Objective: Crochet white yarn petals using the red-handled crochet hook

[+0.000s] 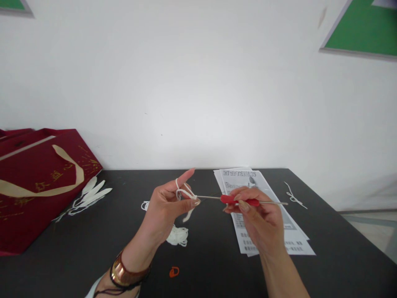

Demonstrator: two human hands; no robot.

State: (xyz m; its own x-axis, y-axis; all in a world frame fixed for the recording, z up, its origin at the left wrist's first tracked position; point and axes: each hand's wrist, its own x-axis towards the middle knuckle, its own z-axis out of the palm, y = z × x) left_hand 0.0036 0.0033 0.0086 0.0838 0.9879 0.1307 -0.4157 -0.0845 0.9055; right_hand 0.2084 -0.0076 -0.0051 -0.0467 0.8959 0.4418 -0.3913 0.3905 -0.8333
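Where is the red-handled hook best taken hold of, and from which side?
Probably by its red handle, from the person's right, where the right hand pinches it. That middle part looks thicker than the slim shaft either side, and the shaft's left end meets the white yarn at the left hand.

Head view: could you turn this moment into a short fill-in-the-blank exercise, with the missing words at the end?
1. The right hand holds a ____-handled hook.
2. The yarn at the left hand is ____.
3. An orange clip lies on the ____ table.
4. A bag stands at the picture's ____ edge.
Missing words: red; white; black; left.
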